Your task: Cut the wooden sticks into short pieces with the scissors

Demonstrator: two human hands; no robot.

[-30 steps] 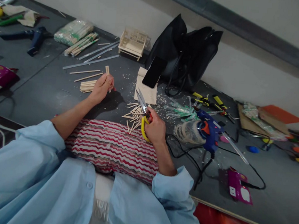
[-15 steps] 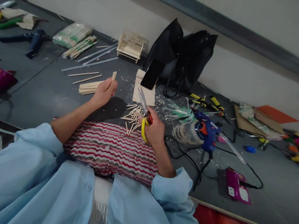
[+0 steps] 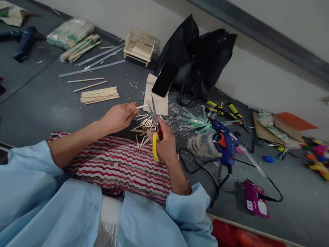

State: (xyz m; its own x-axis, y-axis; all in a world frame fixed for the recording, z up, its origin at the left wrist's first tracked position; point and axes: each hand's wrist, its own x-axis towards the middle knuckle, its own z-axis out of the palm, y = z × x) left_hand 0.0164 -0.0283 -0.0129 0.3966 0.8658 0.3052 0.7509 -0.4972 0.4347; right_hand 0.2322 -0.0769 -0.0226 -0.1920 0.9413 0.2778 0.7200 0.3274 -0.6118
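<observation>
My left hand (image 3: pixel 119 116) is closed on thin wooden sticks (image 3: pixel 141 107) whose tips point right, between the blades of the scissors. My right hand (image 3: pixel 165 142) grips yellow-handled scissors (image 3: pixel 154 125) with the blades pointing up and away. Below the blades lies a loose heap of short cut sticks (image 3: pixel 144 127) on the grey floor. A neat bundle of longer sticks (image 3: pixel 99 94) lies to the left of my left hand. A red and white striped cloth (image 3: pixel 120 165) covers my lap.
A blue glue gun (image 3: pixel 224 142) with its black cable stands right of my right hand, beside a tape roll (image 3: pixel 200 145). A black bag (image 3: pixel 197 61) with a dark phone (image 3: pixel 165 79) leaning on it sits behind. A small stick-built bench (image 3: pixel 139 45) and packs of sticks (image 3: pixel 71 34) lie far left.
My left hand has come from the stick bundle rightward to the scissors, bringing the sticks between the blades. My right hand with the scissors stayed roughly in place.
</observation>
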